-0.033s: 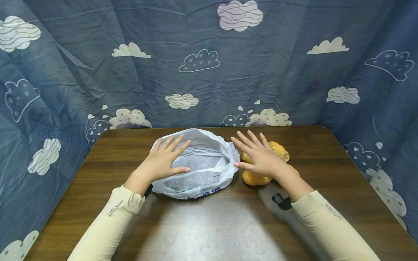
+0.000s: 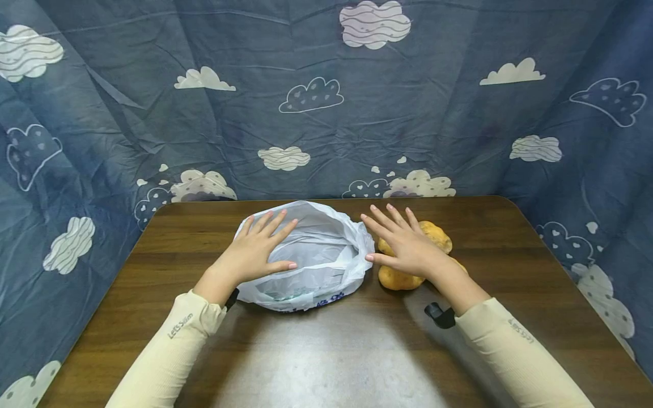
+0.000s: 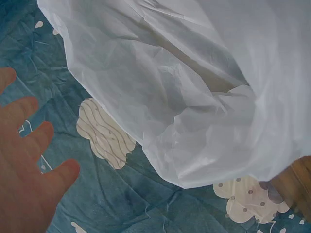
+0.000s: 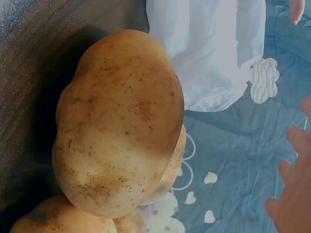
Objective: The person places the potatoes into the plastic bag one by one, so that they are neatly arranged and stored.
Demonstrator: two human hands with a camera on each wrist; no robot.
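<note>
A white plastic bag [image 2: 352,277] stands on the table with its mouth gaping upward; blue print shows low on its near side. My left hand [image 2: 257,252] hovers over the bag's left side, fingers spread and straight, holding nothing. Several potatoes [image 2: 439,235] lie just right of the bag, partly hidden beneath my right hand [image 2: 408,246], which is also spread flat with nothing in it. In the right wrist view, a large speckled potato [image 4: 121,126] fills the middle, others below and behind it. The bag's crumpled wall [image 3: 194,107] dominates the left wrist view.
The brown wooden table [image 2: 306,362] has a rounded far right corner. Behind it hangs a dark blue curtain [image 2: 316,141] with a cloud pattern, also along both sides. Black straps [image 2: 440,315] sit at the wrists, beside cream sleeves [image 2: 515,351].
</note>
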